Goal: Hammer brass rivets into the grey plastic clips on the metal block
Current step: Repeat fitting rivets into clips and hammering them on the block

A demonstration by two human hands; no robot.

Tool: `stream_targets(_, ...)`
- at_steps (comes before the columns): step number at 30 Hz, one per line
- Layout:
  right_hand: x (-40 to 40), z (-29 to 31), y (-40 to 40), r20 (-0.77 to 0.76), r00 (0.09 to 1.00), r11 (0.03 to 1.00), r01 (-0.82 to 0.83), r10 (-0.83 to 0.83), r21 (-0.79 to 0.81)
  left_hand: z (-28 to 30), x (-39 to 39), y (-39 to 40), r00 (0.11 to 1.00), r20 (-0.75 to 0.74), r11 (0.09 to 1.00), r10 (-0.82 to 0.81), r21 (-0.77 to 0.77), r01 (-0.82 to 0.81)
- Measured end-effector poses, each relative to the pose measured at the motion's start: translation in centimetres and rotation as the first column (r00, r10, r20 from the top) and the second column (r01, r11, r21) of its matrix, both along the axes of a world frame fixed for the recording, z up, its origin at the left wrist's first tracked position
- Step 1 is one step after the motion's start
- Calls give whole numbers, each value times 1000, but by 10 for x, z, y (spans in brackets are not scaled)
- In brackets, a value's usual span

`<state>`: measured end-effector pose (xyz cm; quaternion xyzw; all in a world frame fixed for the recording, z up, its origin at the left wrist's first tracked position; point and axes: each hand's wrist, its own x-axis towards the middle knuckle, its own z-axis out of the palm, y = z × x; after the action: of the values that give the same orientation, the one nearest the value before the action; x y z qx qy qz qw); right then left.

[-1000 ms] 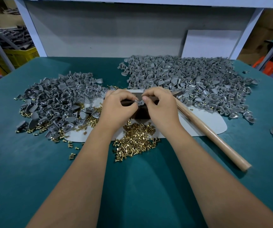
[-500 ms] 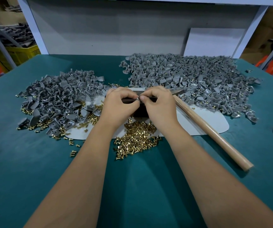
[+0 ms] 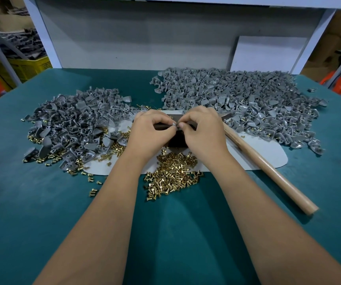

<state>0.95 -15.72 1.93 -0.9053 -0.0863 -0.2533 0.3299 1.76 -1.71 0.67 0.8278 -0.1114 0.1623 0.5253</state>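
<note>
Head view shows us both hands meeting over the metal block (image 3: pixel 175 140), and we place everything from that pinch. Far left of it lies a heap of grey clips (image 3: pixel 77 128) with rivets scattered along its near edge. Our left hand (image 3: pixel 149 134) has curled fingers pinching a small grey clip (image 3: pixel 174 124) on the block's top. Just below the pinch sits the brass rivet pile (image 3: pixel 171 175). Our right hand (image 3: pixel 202 132) pinches the same clip from the other side; whether it also holds a rivet, we cannot tell. Right of it the hammer (image 3: pixel 268 169) lies on the green table (image 3: pixel 186 233), beside the larger clip heap (image 3: pixel 237 99).
</note>
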Motion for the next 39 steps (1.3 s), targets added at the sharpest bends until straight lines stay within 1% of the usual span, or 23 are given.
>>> stream_targets(4,1,4,-2,27,999,995,-15,18,-103,0,0,-1,1000,-13,1000,-2,-24,1)
stream_targets(7,2,9,1,-4,1000,978,11,-12,-210,0,1,-2,1000,-5,999,6,-34,-6)
stream_targets(9,2,12,3,-34,999,971,24,-33,-237,-1,1,-3,1000,2,999,13,-36,-13)
stream_targets(13,0,16,5,-81,995,982,38,-54,-186,-1,1,-3,1000,-5,999,18,-42,-18)
stream_targets(17,-5,8,7,-35,998,988,50,-56,-145,0,0,-3,1000,-6,999,13,-37,-13)
stream_targets(22,-3,2,2,-79,997,1000,-20,21,12,0,1,-1,1000,-26,1000,-3,-28,2)
stream_targets(25,-2,2,1,-99,995,991,-14,28,132,0,1,0,999,-33,999,-18,-36,17)
stream_targets(31,1,3,5,-124,992,994,16,-3,106,0,2,0,999,-42,999,-14,-46,12)
stream_targets(39,1,4,7,-37,999,1000,13,-14,-24,-1,2,-1,999,-36,998,-21,-67,19)
